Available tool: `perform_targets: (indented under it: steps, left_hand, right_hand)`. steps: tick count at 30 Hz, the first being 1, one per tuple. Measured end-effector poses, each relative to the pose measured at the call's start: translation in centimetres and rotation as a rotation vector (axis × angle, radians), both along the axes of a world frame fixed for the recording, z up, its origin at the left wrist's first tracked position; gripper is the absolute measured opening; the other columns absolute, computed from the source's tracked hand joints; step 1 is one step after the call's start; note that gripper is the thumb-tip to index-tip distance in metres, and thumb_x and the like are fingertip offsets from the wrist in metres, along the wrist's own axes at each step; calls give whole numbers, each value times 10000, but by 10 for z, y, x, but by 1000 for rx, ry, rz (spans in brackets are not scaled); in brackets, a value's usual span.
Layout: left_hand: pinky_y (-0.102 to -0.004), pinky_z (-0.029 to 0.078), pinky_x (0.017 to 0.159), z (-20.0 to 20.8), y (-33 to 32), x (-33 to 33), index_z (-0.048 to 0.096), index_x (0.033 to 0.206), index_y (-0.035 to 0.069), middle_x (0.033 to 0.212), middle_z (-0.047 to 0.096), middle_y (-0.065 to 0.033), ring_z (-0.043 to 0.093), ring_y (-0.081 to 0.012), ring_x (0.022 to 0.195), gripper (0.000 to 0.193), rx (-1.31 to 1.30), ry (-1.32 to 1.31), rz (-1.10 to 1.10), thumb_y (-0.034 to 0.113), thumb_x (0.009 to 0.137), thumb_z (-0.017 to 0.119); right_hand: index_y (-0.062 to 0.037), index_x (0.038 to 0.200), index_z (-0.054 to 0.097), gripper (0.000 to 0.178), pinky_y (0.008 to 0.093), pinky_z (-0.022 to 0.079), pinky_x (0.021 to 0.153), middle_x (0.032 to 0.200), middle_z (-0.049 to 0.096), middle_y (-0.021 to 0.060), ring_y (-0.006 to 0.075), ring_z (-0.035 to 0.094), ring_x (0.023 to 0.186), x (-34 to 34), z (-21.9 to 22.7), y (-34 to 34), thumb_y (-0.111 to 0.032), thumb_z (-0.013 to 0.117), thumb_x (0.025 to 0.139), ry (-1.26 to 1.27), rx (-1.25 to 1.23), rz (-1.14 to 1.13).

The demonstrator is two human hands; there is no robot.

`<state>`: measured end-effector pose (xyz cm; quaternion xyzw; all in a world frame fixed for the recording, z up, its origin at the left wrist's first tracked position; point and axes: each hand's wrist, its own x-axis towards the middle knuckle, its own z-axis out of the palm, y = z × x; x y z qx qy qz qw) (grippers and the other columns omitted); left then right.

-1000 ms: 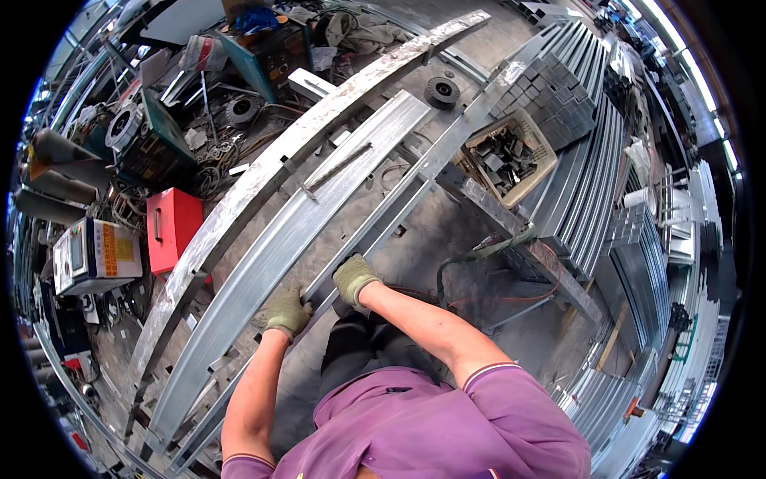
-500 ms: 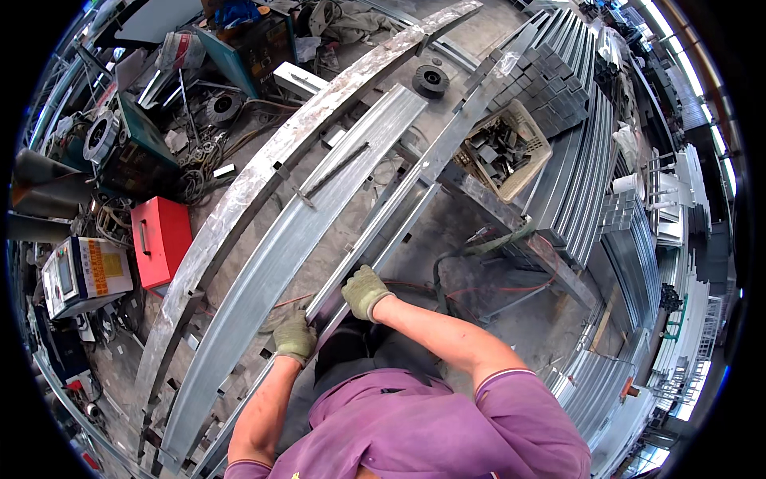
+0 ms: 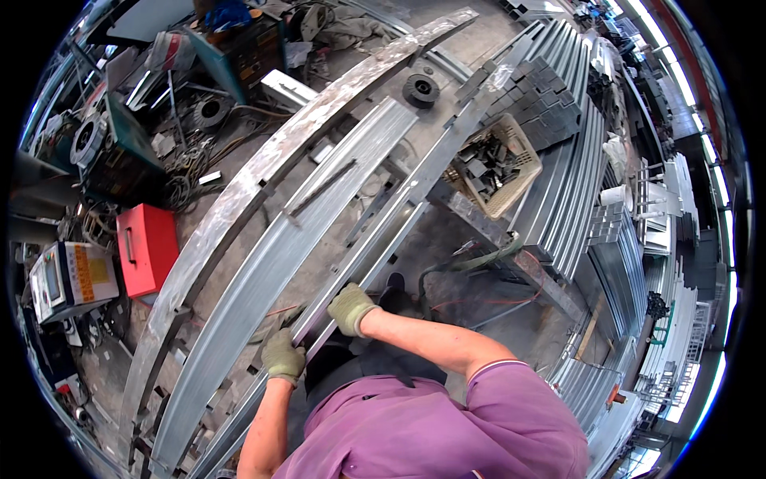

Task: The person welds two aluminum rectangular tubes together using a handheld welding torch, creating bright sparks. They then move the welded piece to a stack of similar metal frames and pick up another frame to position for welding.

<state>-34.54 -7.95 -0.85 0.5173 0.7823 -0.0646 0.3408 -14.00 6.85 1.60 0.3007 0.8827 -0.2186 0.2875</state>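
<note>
Hands (image 3: 283, 357) (image 3: 349, 310), 2, gloved, grip 1 metal channel (image 3: 373, 255); left, 1 red box (image 3: 152, 251).

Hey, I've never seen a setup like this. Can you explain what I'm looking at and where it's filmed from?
There is no machine here: these are a person's own hands in greenish work gloves. The camera is worn on the head, looking down, and its wide fisheye lens makes straight edges look bent. The left hand and right hand are on opposite edges of a long metal channel, seemingly gripping it. Beside it is a wider metal beam with a thin dark rod lying on top. A red box is off to the left; a crate of small metal pieces is to the right.
</note>
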Motion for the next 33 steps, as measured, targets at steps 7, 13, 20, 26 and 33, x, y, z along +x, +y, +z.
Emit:
perform_targets:
  steps: [7,13,20,26,33]
  left_hand:
    - [-544,533,1049,3,94,72,603,1406,82,1369,672,-218,660,-427,1249,666,118,-17,-62,267,811,838]
    - [-548,510,1089,-18,183,156,596,1435,15,1432,635,-265,609,-473,1314,714,384,77,-105,262,810,838]
    - [-499,585,926,-23,238,210,768,1182,100,1090,790,-171,750,-413,1022,416,207,70,214,245,806,871]
    - [-456,599,907,-26,235,214,776,1126,113,1061,796,-151,765,-391,997,355,426,142,99,197,802,895]
    - [-440,589,871,-14,242,220,750,1064,68,1011,776,-146,759,-368,947,298,349,171,87,128,814,899]
  right_hand:
    - [-103,1127,781,307,495,504,1010,1170,777,103,301,716,1134,73,13,36,-251,740,861,592,106,-95]
    - [-58,1164,774,293,476,587,938,1110,776,176,387,742,1026,194,51,140,-237,757,933,1003,145,-628]
    - [-57,1306,728,411,494,569,1031,1204,775,229,417,732,1179,478,-101,281,-292,747,970,281,267,-1413]
    - [-66,1441,631,634,499,465,1144,1440,637,179,366,584,1380,580,-219,360,-374,781,907,-223,160,-1066]
    - [-199,1743,320,1108,539,357,1239,1745,346,277,412,359,1603,592,-331,407,-756,707,867,-508,121,-933]
